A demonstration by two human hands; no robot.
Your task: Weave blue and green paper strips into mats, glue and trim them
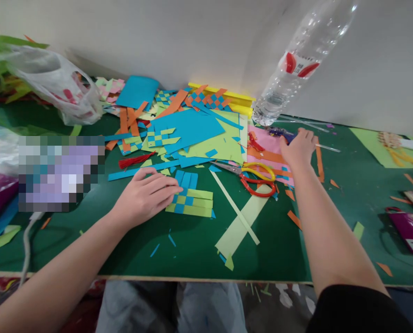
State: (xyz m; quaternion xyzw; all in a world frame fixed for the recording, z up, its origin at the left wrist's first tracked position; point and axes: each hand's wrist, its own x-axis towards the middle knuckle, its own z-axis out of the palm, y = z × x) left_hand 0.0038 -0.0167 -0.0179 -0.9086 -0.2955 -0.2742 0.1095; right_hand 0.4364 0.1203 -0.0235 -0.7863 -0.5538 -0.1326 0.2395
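Observation:
My left hand (146, 196) is closed at the left edge of a blue and light green woven paper piece (184, 200). Its fingertips press the strips against the table; the thumb is mostly hidden. Loose strip ends stick out at the top and right. Farther off, my right hand (299, 147) reaches over a pink sheet (260, 134), thumb and fingers apart, beside a dark blue thing (287, 135) whose kind I cannot make out. Scissors (243, 173) with one yellow and one red handle lie between my hands. Pale green strips (243, 222) lie crossed below them.
A clear plastic bottle (293, 69) stands at the back. Blue sheets (192, 127), woven pieces and scraps pile up behind the scissors. A red tassel (135, 160), a plastic bag (59, 83) and a cable (26, 245) are on the left; a purple box (409, 231) is at right.

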